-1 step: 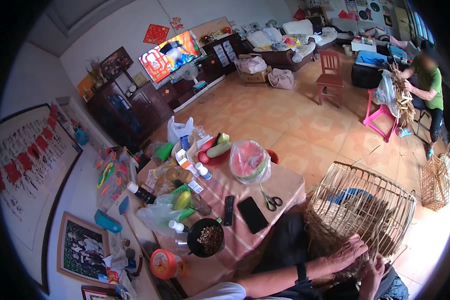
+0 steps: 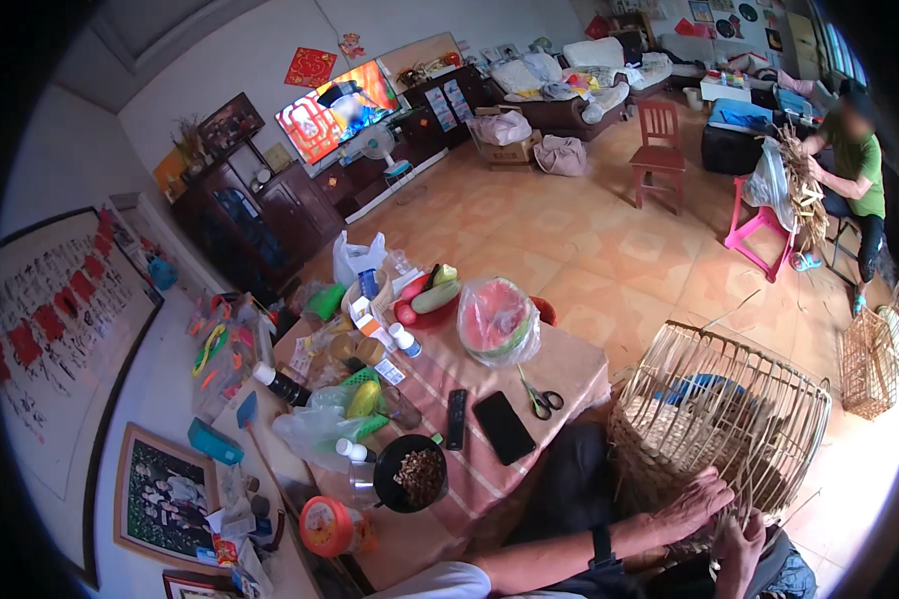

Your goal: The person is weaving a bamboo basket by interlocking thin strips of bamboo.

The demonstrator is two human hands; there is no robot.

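A partly woven basket (image 2: 714, 424) rests at the lower right, with a woven lower part and open upright stakes along its far side. At its near edge my left hand (image 2: 697, 504), with a dark band on the wrist, has its fingers closed around a pale plant strand. Close beside it my right hand (image 2: 739, 547) is pinched on strands at the same edge. Loose strand ends stick out past the fingers. Something blue (image 2: 704, 387) shows inside or behind the stakes. My fingers partly hide the weave between them.
Left of the basket, a cloth-covered table (image 2: 569, 384) holds scissors (image 2: 544, 401), a phone (image 2: 503, 427), a remote (image 2: 456, 419), a bagged watermelon (image 2: 497, 324) and a black bowl (image 2: 410, 474). Another person (image 2: 854, 165) handles dry strands beside a pink stool (image 2: 759, 240). A second basket (image 2: 869, 364) stands at right.
The loose strands by my right hand have shifted slightly, and one end now points out to the right. Both hands stay at nearly the same spot on the basket.
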